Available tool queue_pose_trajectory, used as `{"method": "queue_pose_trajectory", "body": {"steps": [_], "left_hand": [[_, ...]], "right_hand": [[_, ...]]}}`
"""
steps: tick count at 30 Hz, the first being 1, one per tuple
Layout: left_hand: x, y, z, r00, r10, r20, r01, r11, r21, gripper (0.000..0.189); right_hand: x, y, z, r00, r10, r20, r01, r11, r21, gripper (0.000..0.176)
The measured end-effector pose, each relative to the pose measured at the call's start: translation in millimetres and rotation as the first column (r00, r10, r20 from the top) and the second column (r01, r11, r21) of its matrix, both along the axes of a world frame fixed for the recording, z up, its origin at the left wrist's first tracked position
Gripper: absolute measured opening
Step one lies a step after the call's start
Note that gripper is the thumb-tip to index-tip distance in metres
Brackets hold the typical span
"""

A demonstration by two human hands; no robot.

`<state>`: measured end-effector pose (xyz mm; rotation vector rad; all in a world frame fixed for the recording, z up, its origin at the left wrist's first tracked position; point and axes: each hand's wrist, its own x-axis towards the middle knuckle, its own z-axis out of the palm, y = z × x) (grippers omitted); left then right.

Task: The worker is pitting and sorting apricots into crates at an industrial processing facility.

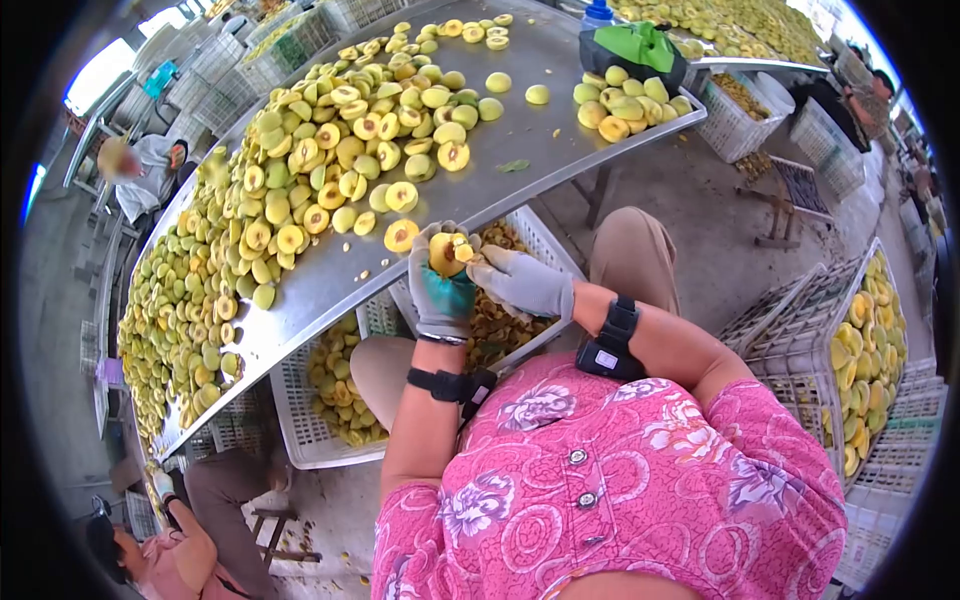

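My left hand (442,280), in a grey glove with a green palm, is closed around a yellow halved fruit (447,255) that looks like a peach, its cut side showing. My right hand (517,282), gloved in grey, has its fingers pinched together right at the fruit; what they grip is too small to make out. Both hands are just off the near edge of a metal table (340,265). A heap of similar fruit halves (330,150) covers much of it. Below my hands, a white crate (540,240) holds brownish scraps (500,335).
A crate of fruit halves (345,385) stands under the table, and another crate (790,345) is at my right. More halves (625,103) lie at the table's right corner beside a green-and-black bag (635,50). Co-workers sit at the left (145,175) and lower left (180,550).
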<state>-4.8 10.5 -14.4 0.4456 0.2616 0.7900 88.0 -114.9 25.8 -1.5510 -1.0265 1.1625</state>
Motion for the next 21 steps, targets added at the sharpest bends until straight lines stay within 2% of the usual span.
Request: {"method": "queue_pose_trajectory", "body": {"steps": [2,3,4,6,7,8,9,10,12,13,14,16,18,20,21], "left_hand": [[1,3,0,0.995,-0.055,0.082,0.060,0.997,-0.049,0.026],[0,3,0,0.995,-0.053,0.086,0.058,0.997,-0.058,0.025],[-1,1,-1,0.995,-0.052,0.082,0.057,0.997,-0.058,0.025],[-1,-3,-2,0.997,0.069,-0.027,-0.063,0.982,0.176,0.025],[-3,1,1,0.998,-0.026,0.049,0.023,0.998,0.060,0.027],[-4,-2,4,1.000,0.014,0.009,-0.014,1.000,-0.011,0.028],[-3,-1,5,0.999,-0.011,0.038,0.011,1.000,-0.011,0.025],[-4,-1,6,0.998,-0.030,0.060,0.031,0.999,-0.015,0.023],[-3,-3,5,1.000,0.018,0.000,-0.018,1.000,-0.012,0.021],[-3,-2,6,0.995,0.076,-0.059,-0.076,0.997,0.004,0.019],[-3,-1,7,0.995,0.082,-0.061,-0.082,0.997,0.002,0.019],[-7,-2,10,0.996,0.091,-0.003,-0.091,0.995,-0.044,0.018],[-9,-1,12,0.994,0.107,-0.039,-0.108,0.994,-0.030,0.018],[-9,1,5,0.995,0.078,-0.062,-0.083,0.994,-0.074,0.020],[-9,5,-5,0.999,0.030,-0.042,-0.032,0.998,-0.048,0.021]], "right_hand": [[-4,2,9,0.999,-0.036,0.013,0.036,0.999,0.023,0.035],[-5,6,-3,0.995,-0.074,0.061,0.069,0.995,0.072,0.025],[-6,6,0,0.996,-0.072,0.058,0.068,0.995,0.072,0.025],[-3,2,8,0.971,-0.018,-0.239,0.026,0.999,0.033,0.031],[2,0,6,0.972,-0.029,-0.235,0.039,0.999,0.036,0.031],[8,-1,0,0.869,0.094,-0.485,-0.074,0.995,0.060,0.035],[14,-2,-6,0.691,0.206,-0.693,-0.178,0.978,0.113,0.040],[16,-3,-9,0.692,0.200,-0.693,-0.175,0.979,0.108,0.040],[20,-3,-17,0.609,0.042,-0.792,-0.162,0.984,-0.072,0.044],[18,-4,-24,0.788,-0.036,-0.615,-0.039,0.993,-0.109,0.044],[18,-5,-30,0.787,-0.032,-0.616,-0.046,0.993,-0.110,0.044],[11,-6,-33,0.895,-0.109,-0.433,0.038,0.985,-0.171,0.042],[4,-5,-24,0.904,-0.124,-0.410,0.051,0.982,-0.184,0.038],[0,-6,-15,0.964,-0.026,-0.266,0.018,0.999,-0.032,0.035],[0,-5,-9,0.985,-0.008,-0.171,0.002,0.999,-0.037,0.035]]}}
